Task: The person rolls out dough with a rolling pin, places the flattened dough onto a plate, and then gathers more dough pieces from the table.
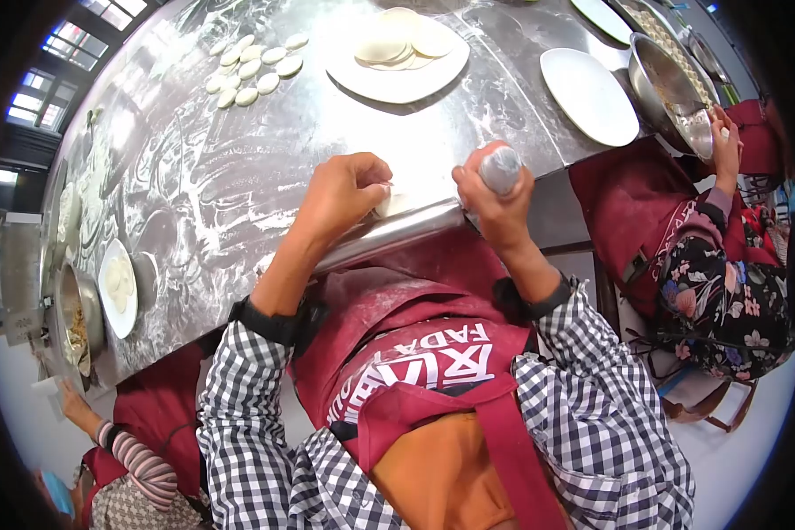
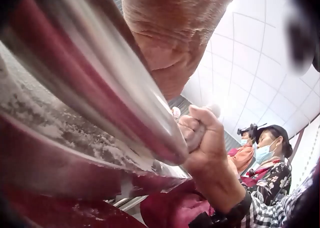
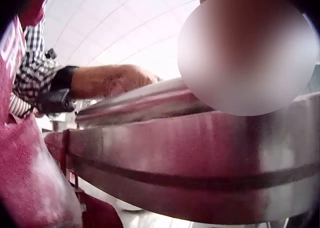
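Note:
My left hand (image 1: 344,194) is at the table's near edge, thumb and fingers pinching a pale piece of dough (image 1: 389,203) that they mostly cover. To its right, my right hand (image 1: 496,199) grips a stubby thing with a rounded, greyish end (image 1: 503,170); the fist hides its lower part. A shiny metal cylinder (image 1: 389,234) lies along the table edge below both hands, its end close to the right fist (image 2: 205,138) in the left wrist view. A blurred disc covers much of the right wrist view.
On the floury metal table (image 1: 185,194) are flattened dough rounds (image 1: 249,69) and a plate (image 1: 397,84) stacked with wrappers. Right stand an oval plate (image 1: 589,95) and a metal bowl (image 1: 667,84); left, a plate (image 1: 117,309) and a bowl (image 1: 84,309) of filling. People work on both sides.

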Motion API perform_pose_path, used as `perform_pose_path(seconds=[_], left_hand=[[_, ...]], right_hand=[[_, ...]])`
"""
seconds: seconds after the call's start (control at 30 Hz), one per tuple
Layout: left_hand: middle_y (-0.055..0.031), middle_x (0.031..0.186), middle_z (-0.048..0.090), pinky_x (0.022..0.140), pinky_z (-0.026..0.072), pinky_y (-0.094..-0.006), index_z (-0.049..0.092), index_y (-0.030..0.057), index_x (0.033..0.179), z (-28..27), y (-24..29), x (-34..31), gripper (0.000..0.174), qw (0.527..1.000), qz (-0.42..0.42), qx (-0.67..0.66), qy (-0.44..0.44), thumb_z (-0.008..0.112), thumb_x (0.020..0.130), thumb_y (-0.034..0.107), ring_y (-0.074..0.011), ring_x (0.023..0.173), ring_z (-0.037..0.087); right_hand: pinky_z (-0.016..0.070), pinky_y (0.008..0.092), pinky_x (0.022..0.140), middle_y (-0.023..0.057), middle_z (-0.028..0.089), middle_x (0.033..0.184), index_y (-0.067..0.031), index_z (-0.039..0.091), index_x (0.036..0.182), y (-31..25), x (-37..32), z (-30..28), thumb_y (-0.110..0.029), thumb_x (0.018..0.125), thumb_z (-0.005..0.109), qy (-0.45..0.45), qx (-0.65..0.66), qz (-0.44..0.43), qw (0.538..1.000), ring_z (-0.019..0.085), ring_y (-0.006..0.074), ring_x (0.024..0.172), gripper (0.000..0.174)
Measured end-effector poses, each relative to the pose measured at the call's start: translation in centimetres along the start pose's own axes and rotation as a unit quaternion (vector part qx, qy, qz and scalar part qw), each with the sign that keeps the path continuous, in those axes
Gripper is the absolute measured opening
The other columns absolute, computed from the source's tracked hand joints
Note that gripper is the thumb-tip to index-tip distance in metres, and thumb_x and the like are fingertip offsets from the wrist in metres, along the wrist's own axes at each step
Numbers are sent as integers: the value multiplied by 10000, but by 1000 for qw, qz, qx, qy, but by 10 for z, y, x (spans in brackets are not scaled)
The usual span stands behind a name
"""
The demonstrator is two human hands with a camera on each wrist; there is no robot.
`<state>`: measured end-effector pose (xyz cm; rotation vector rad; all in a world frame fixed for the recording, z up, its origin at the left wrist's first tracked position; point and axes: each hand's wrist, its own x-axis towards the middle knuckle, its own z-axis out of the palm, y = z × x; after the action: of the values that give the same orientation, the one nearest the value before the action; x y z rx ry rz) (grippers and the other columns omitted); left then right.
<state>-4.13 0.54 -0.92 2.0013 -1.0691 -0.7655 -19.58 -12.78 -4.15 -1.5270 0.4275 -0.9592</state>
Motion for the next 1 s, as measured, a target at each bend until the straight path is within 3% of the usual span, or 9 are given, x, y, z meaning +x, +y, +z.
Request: perform_pose_path(seconds=[0.07, 0.13, 0.27, 0.5, 0.6, 0.63, 0.77, 0.87, 1.0], left_hand=[[-83, 762, 650, 651, 467, -274, 632, -18, 878, 1, 1, -1, 167, 1000, -5, -10, 20, 570, 748, 68, -137, 688, 598], [-129, 736, 655, 625, 477, -300, 647, 1, 862, 3, 2, -1, 168, 999, 13, -3, 51, 564, 735, 74, -189, 639, 620], [-125, 704, 645, 620, 474, -299, 658, 20, 854, -3, -7, 14, 169, 993, 54, 41, 99, 552, 738, 82, -204, 621, 612], [-118, 689, 638, 592, 474, -289, 645, -21, 836, -11, -16, 2, 179, 999, 26, 1, 28, 567, 715, 86, -170, 631, 612], [-111, 685, 633, 603, 473, -290, 640, -24, 822, -15, -13, -16, 167, 993, -83, -79, 9, 566, 712, 78, -157, 638, 609], [-137, 702, 634, 632, 476, -322, 641, -1, 829, -12, -10, -21, 173, 999, -6, 9, 35, 551, 737, 115, -216, 652, 624], [-177, 762, 623, 667, 466, -384, 657, 60, 852, -8, 0, -6, 209, 989, 30, 89, 115, 501, 790, 184, -360, 717, 598], [-153, 737, 632, 654, 468, -365, 662, 63, 852, -4, -7, 3, 197, 987, 38, 85, 131, 521, 783, 183, -315, 679, 610], [-129, 722, 640, 645, 474, -337, 658, 46, 855, -11, -15, -5, 181, 997, 32, 37, 55, 554, 756, 156, -244, 647, 618]], right_hand=[[422, 249, 532, 4, 535, 607, -30, 518, 710, 1, 3, 3, -50, 681, 692, 8, 3, 15, 1000, 499, 80, 558, 177], [430, 254, 540, 8, 549, 627, -24, 521, 721, 12, 30, 15, -82, 687, 693, 9, -25, -26, 999, 502, 85, 566, 184], [433, 265, 541, 2, 552, 633, -20, 548, 762, 17, 64, 45, -106, 697, 684, 33, -38, -72, 996, 514, 86, 593, 173], [417, 250, 516, -8, 529, 592, -28, 518, 704, 0, 3, 1, -69, 696, 681, 10, 1, 15, 1000, 482, 72, 541, 169], [417, 261, 514, 1, 528, 587, -27, 521, 706, 4, 4, 1, -80, 694, 685, 16, -9, -2, 1000, 482, 81, 535, 173], [418, 265, 514, 4, 527, 585, -25, 523, 708, 8, 16, 7, -84, 694, 685, 21, -28, -15, 999, 483, 85, 535, 173], [424, 280, 518, 21, 532, 591, -24, 526, 721, 25, 68, 46, -94, 690, 683, 40, -36, -80, 995, 489, 98, 548, 175], [428, 280, 523, 24, 539, 601, -26, 529, 724, 23, 69, 47, -96, 690, 683, 42, -28, -84, 995, 494, 98, 556, 172], [434, 250, 534, 7, 550, 606, -19, 524, 713, 12, 29, 14, -59, 684, 693, 21, -16, -27, 999, 503, 75, 555, 175]])
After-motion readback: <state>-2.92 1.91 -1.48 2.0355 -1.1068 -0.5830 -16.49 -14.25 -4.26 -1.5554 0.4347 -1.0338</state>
